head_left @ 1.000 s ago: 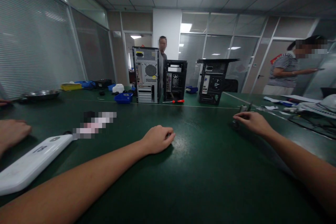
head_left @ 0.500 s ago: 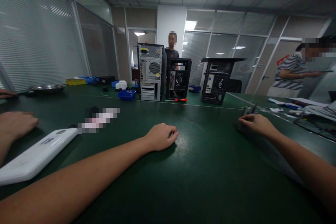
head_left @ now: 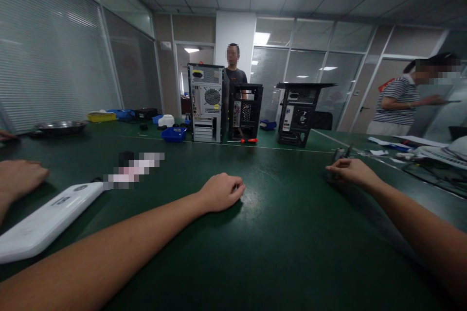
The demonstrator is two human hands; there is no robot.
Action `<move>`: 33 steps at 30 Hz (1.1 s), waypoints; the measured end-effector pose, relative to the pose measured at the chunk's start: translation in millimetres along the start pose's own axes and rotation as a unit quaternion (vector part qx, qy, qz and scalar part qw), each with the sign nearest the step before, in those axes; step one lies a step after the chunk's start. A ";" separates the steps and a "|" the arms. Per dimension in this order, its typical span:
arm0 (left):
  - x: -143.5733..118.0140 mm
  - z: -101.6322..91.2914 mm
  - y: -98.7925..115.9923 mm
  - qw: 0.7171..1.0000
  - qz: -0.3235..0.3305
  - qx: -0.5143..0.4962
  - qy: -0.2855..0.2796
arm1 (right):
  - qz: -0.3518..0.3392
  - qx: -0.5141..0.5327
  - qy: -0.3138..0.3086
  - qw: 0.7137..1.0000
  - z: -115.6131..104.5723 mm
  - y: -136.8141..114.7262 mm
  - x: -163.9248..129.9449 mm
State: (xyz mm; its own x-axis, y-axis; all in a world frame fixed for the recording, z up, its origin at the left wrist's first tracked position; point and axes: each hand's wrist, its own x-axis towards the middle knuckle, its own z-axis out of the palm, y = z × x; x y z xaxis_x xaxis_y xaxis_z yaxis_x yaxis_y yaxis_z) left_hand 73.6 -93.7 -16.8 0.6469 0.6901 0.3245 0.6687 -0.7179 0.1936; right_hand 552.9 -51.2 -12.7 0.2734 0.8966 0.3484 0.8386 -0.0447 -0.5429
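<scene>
My left hand (head_left: 222,192) rests on the green table with its fingers curled closed. What lies inside them, if anything, is hidden. Farther right, my right hand (head_left: 353,172) has thumb and fingers pinched together at a small grey metal object (head_left: 338,154), which looks like a cylinder beside a thin dark upright piece. My fingers cover its lower part, so its exact kind is unclear. Beyond my left hand, at the far side, a red-handled screwdriver (head_left: 249,141) lies in front of the middle computer case (head_left: 246,112).
A silver computer tower (head_left: 207,102) and a black case (head_left: 297,114) flank the middle one. A blue tray (head_left: 174,134) stands left of them. Another person's hand (head_left: 24,175) rests by a white device (head_left: 51,218). Cables (head_left: 434,175) and papers lie right. Two people stand beyond.
The view has shifted slightly, so everything sits a little farther left and mostly lower. Both my hands keep nearly the same pose on the table.
</scene>
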 end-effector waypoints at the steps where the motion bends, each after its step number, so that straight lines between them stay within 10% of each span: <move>1: 0.1 0.2 -0.2 1.000 -0.001 0.002 0.001 | 0.006 -0.012 -0.022 1.000 -0.8 0.1 -1.3; 18: -1.9 0.7 -1.9 1.000 -0.011 -0.004 0.013 | -0.168 -0.133 -0.121 0.969 16.2 -17.2 -20.4; 29: -1.4 -2.7 0.6 0.998 0.049 -0.035 -0.010 | -0.379 0.005 -0.116 0.918 56.8 -200.7 -116.4; 33: -2.6 -5.9 4.5 0.993 0.105 -0.035 -0.035 | -0.427 0.031 -0.131 0.894 75.6 -228.2 -151.5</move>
State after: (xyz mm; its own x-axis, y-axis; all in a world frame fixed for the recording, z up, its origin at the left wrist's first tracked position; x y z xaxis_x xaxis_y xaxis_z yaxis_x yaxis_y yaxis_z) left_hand 72.8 -99.3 -11.3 0.7949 0.5279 0.2990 0.4910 -0.8493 0.1939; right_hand 284.5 -143.5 0.7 -0.5802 0.6656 0.4694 0.6592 0.7223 -0.2094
